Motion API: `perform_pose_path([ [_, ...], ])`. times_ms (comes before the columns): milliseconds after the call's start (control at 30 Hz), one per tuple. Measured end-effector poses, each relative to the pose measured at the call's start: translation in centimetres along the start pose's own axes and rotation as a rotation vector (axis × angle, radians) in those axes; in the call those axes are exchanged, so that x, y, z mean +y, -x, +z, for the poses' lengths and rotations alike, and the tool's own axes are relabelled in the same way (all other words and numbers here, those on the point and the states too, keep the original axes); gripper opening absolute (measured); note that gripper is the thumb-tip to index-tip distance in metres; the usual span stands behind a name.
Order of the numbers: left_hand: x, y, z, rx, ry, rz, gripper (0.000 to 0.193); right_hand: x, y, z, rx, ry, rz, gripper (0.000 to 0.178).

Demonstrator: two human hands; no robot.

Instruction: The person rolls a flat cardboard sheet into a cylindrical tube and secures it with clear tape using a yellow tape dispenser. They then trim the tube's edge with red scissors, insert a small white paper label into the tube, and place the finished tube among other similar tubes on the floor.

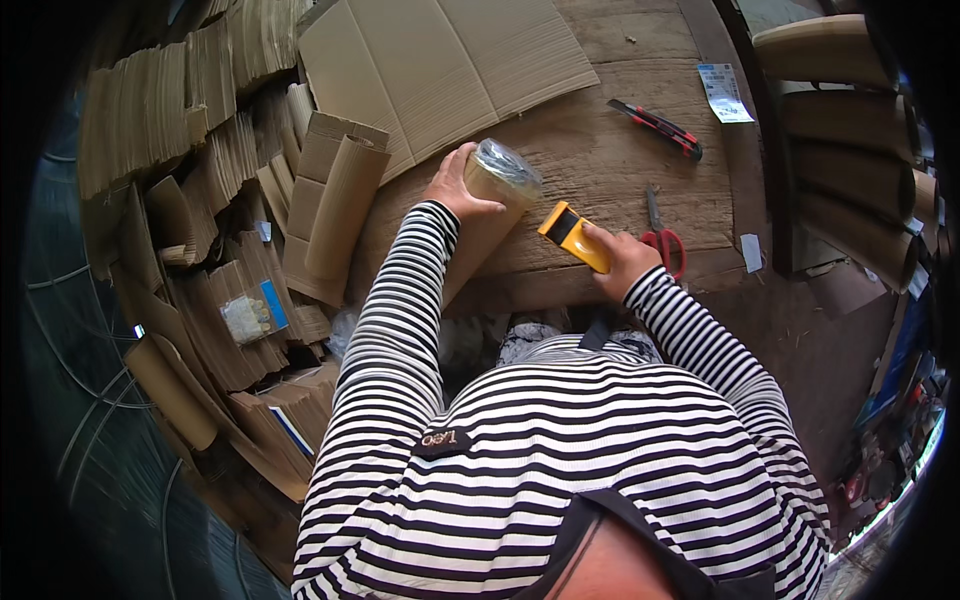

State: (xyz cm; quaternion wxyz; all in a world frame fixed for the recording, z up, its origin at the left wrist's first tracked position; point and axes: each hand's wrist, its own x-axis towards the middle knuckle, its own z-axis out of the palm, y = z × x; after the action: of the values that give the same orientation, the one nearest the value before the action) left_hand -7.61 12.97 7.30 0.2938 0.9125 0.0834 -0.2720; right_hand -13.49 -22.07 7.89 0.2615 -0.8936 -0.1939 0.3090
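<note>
Left fingers [460,160] grasping cardboard roll [490,222], partly hidden by sleeve [405,285], right fingers [601,237] clasping yellow tool [576,242], partly covered

Packing wkshp by look: tall brown corrugated-cardboard stacks [160,115], worn brown wood bench [585,150] w/ red-&-black plastic cutter [660,128], red-handled metal scissors [657,230].

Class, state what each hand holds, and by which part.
The left hand grips the cardboard roll near its plastic-covered far end; the right hand holds the yellow tool by its right end.
</note>
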Motion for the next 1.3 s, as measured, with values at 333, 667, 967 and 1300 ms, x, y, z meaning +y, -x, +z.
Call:
perform_pose_path([
  [333,-7.1,-3.2,-3.5,0.087,-0.055,0.311,0.111,-7.4,-7.6,0.8,0.152,-0.056,-0.067,0.073],
  [667,-4.6,-2.5,-5.1,0.091,-0.195,0.254,0.095,-9.1,-8.7,-0.3,0.158,-0.072,-0.061,0.071],
  [967,-1.9,-1.0,0.4,0.332,-0.585,-0.075,0.113,-10.1,-9.0,-2.2,0.117,-0.094,-0.079,0.071],
  [1300,-0.9,-0.8,-1.0,0.26,-0.516,-0.075,0.127,-3.7,3.0,-5.2,0.16,-0.065,-0.105,0.077],
])
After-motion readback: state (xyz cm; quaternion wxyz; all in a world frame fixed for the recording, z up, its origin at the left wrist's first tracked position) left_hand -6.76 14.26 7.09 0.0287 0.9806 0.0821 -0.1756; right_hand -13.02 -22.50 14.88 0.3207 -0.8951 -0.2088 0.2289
